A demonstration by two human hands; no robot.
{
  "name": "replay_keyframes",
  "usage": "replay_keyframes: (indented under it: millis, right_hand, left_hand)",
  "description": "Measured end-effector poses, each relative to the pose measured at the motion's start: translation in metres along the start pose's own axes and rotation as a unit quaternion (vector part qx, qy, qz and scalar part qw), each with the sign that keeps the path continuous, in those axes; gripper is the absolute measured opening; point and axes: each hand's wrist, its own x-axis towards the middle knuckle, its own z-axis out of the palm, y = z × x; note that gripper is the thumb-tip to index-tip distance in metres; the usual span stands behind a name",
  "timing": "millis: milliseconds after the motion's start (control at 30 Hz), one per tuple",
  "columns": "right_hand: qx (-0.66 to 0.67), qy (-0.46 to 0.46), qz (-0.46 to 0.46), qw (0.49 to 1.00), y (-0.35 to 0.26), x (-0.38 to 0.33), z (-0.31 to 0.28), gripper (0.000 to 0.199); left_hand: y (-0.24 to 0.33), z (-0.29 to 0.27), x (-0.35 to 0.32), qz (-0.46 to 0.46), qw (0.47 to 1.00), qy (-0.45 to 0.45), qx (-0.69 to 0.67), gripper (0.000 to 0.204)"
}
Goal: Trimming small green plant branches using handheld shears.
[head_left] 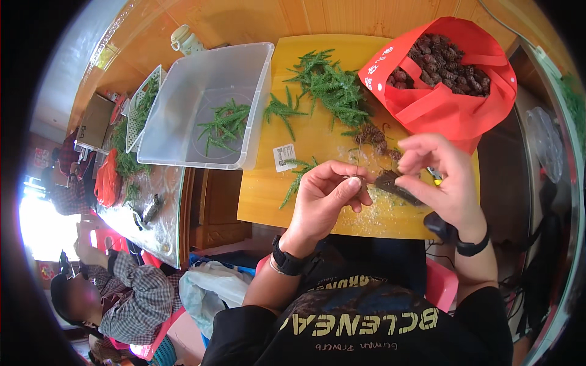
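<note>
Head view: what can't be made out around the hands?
- Dark piece between the left hand and right hand: fingers cover most of it; kind unclear.
- Thin wire rising from the left hand: too fine to identify.
- Yellow item: hidden behind the right hand.
- Red bag: depth of its contents unseen.

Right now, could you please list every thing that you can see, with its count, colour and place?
pine cone: one, dark brown, pinched in the right hand
thin wire: one, grey, held upright by the left hand
loose cones: a few, brown, on the board above the hands
green sprigs: many, green, top of the board
yellow board: one, under the hands
red bag: one, full of brown cones, upper right
clear tub: one, holding sprigs, left of the board
seated person: one, checked shirt, lower left
left hand: one, black wristband
right hand: one, black wristband
</note>
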Motion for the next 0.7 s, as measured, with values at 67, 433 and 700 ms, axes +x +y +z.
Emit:
replay_keyframes:
  millis: [67,433,700]
  right_hand:
    - [0.222,-0.014,0.081,0.972,0.015,-0.009,0.01,0.044]
    - [0.205,0.008,-0.023,0.979,0.022,-0.008,0.039,0.02]
    - [0.206,0.055,-0.047,0.976,0.021,-0.008,0.045,0.004]
  left_hand:
    - [-0.001,0.001,0.0,0.012,1.0,0.011,0.004,0.015]
    - [-0.002,0.007,-0.001,0.044,0.999,0.018,-0.014,0.018]
    - [-0.003,0.004,-0.001,0.04,0.999,0.01,-0.02,0.019]
